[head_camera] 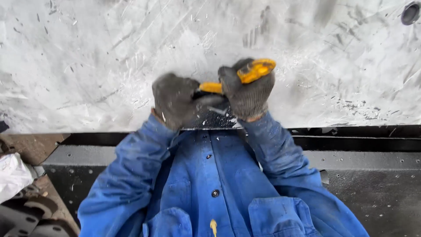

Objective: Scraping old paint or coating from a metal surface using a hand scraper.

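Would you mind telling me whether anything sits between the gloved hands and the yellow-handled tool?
Nothing visible does. The right hand is wrapped around the yellow-handled tool, and the left hand touches its other end, over the scratched grey metal sheet.

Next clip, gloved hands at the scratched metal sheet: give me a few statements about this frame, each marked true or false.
1. Both hands wear dark knit gloves. True.
2. The right hand grips a yellow-handled tool. True.
3. The left hand rests away from the tool, on the black frame. False: it is closed at the tool's other end.
4. The sleeves are red. False: blue.
5. The metal sheet is clean and unmarked. False: heavily scratched.
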